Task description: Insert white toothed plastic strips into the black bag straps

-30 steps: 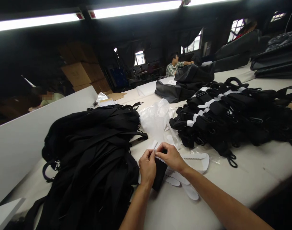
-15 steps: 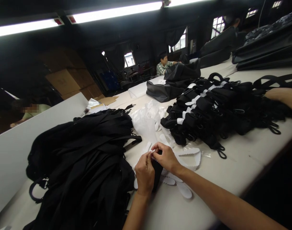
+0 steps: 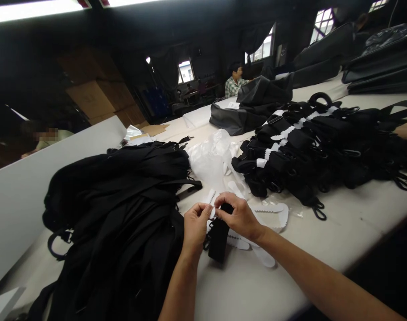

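My left hand [image 3: 195, 225] pinches the rounded end of a white toothed band [image 3: 212, 212] between thumb and fingers. Facing it, my right hand [image 3: 237, 217] has its thumb and fingertips closed on the same band. Just below my fingers is a folded black webbing strap [image 3: 219, 241], partly covered by my right hand; the band appears to pass around its upper part, though my fingers hide how. Loose white toothed bands [image 3: 265, 257] lie on the table beneath and to the right of my hands.
Loose black straps [image 3: 123, 214] form a large heap on the left. At right lies a pile of banded strap bundles [image 3: 300, 147], with another person's arm [image 3: 405, 131] beside it. A clear plastic bag [image 3: 211, 154] and black fabric pieces [image 3: 250, 109] lie farther back on the white table [image 3: 256, 294].
The view has shifted slightly. My hands have turned a little, showing the white band's end between my fingers and more of the folded strap below. The other person's arm has moved toward the right edge.
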`<state>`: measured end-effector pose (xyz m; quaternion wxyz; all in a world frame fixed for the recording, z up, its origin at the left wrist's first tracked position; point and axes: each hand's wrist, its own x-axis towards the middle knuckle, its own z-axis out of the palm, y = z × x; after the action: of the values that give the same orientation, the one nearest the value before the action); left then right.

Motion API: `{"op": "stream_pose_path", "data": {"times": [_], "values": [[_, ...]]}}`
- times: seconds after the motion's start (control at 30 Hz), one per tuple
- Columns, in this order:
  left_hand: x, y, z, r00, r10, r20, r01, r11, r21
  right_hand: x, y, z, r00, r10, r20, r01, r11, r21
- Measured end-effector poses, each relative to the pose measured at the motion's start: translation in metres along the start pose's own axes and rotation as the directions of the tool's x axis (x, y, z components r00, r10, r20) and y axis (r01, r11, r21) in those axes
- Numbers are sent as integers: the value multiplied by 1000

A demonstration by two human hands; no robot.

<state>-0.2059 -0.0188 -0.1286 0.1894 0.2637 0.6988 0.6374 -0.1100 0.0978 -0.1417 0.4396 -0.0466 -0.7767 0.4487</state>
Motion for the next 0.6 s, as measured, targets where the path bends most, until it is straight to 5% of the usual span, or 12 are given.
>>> {"op": "stream_pose_path", "data": {"times": [0.1, 0.2, 0.37, 0.5, 0.6], "values": [[0, -2, 1, 983, 44, -176, -35, 998, 53, 2, -5, -1, 993, -80, -86, 71, 993, -97], [-4, 1, 3, 932, 194, -305, -114, 958, 261, 0, -12, 1, 999, 37, 9, -36, 998, -50], [-16, 2, 15, 837, 494, -235, -323, 793, 516, -9, -16, 13, 940, 301, 160, -323, 937, 135], [-14, -2, 17, 905, 302, -298, -201, 924, 325, -7, -13, 18, 884, 416, 213, -462, 847, 262], [-6, -8, 13, 951, 102, -292, -84, 994, 75, -3, -9, 19, 871, 452, 192, -484, 856, 181]]}}
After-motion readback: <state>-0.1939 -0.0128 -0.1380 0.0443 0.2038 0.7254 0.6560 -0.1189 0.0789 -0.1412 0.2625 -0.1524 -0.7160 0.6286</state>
